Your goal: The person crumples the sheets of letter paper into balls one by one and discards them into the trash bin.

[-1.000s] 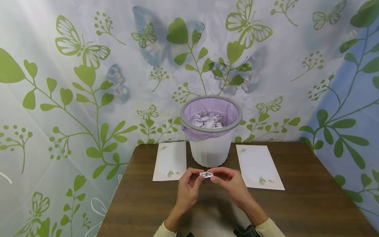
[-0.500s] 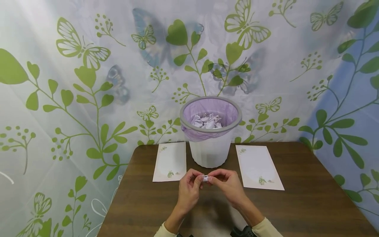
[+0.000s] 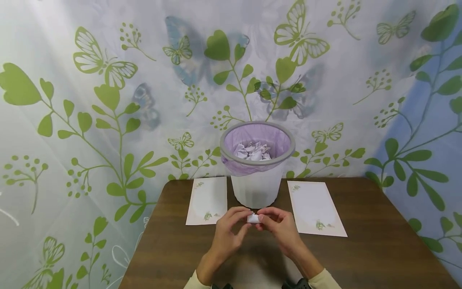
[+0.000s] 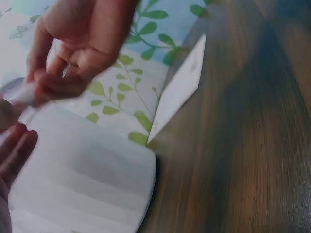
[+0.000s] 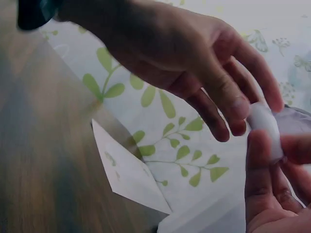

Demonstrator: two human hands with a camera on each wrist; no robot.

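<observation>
Behind everything, a leaf-printed curtain (image 3: 202,108); before it, a brown table (image 3: 173,249). On it, a white bin (image 3: 256,188), between the left sheet (image 3: 207,200) and the right sheet (image 3: 316,206). From the head, see both sheets; from the left wrist, only the right one; from the right wrist, only the left. Before the bin, close together, the left hand (image 3: 227,233) and the right hand (image 3: 284,231). Only from the head, crumpled papers (image 3: 253,152) inside the bin. Between both hands, a small white paper piece (image 3: 253,219): clamped by right thumb and finger, plainest from the right wrist; touched by the left, cannot tell if pinched.
</observation>
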